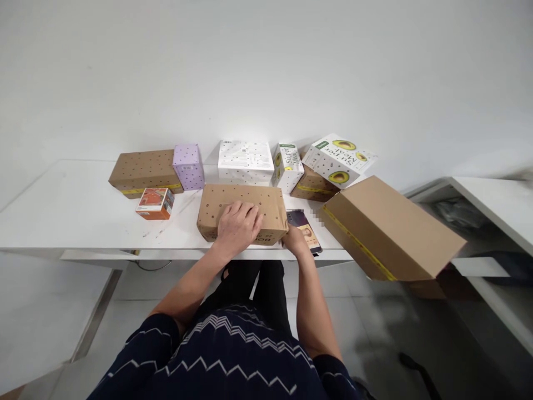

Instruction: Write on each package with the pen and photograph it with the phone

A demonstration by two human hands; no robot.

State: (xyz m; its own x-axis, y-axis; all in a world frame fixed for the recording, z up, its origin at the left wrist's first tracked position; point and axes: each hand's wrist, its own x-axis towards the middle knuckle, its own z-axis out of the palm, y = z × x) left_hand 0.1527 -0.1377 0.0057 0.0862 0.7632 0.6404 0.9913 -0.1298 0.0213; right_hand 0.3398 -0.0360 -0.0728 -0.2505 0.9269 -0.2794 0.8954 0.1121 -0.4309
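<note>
A brown cardboard box (212, 208) with small dark marks lies at the front edge of the white table (83, 216), in front of me. My left hand (239, 225) rests flat on its top and front edge, fingers extended. At the box's lower right corner is my right hand (295, 240); its fingers curl in against the corner and their tips are partly hidden. A phone (308, 236) with a picture on it lies just right of that hand, partly covered by it.
Behind stand a brown box (145, 169), a purple box (189, 166), a white box (245, 158) and avocado-printed boxes (287, 166). An orange box (153, 204) sits at left. A large brown box (387, 228) overhangs the right front edge. Shelving (491, 194) stands farther right.
</note>
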